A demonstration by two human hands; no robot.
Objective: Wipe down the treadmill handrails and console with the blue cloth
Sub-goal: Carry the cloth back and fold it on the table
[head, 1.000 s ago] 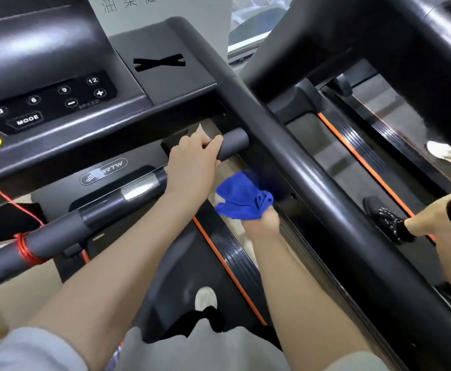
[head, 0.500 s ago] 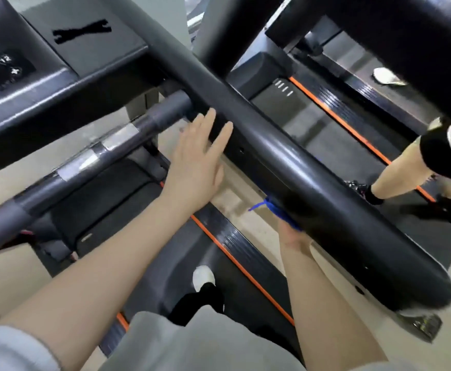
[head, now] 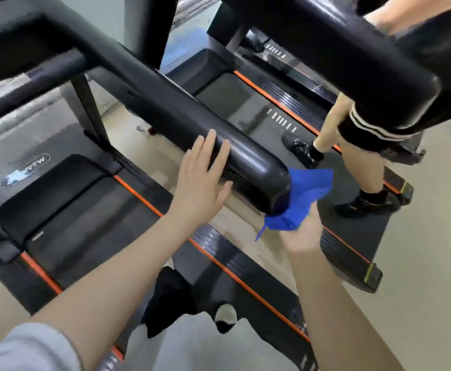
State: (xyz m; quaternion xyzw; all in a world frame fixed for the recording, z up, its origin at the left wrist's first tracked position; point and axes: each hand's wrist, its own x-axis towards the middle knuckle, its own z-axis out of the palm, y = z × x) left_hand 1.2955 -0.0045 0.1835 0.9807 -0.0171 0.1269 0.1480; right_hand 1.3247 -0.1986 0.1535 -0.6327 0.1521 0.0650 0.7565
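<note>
Blue cloth (head: 302, 199) bunched up at the rounded end of the black handrail (head: 181, 121), pressed right against the end cap from below and behind. The right hand (head: 300, 234) is under it, palm up, fingers curled into the folds so the cloth is gripped between hand and rail; a thin corner of the fabric dangles down just left of that hand. The left hand (head: 201, 180) is flat and spread, fingers apart and pointing up the rail, fingertips resting on the rail's near side just short of the end cap, holding nothing. Between the two hands sits the glossy rail end itself. Beneath both forearms runs the treadmill deck (head: 90, 210), dark belt with an orange stripe along its edge, and a shoe tip shows below the left wrist. Beyond the right hand, on the neighbouring treadmill (head: 352, 236), another person's legs (head: 358, 162) in black shorts with white stripes and black shoes stand on the belt. Above them, up past the right hand, a second thick black handrail (head: 339, 46) crosses the view. The console is out of sight here.
</note>
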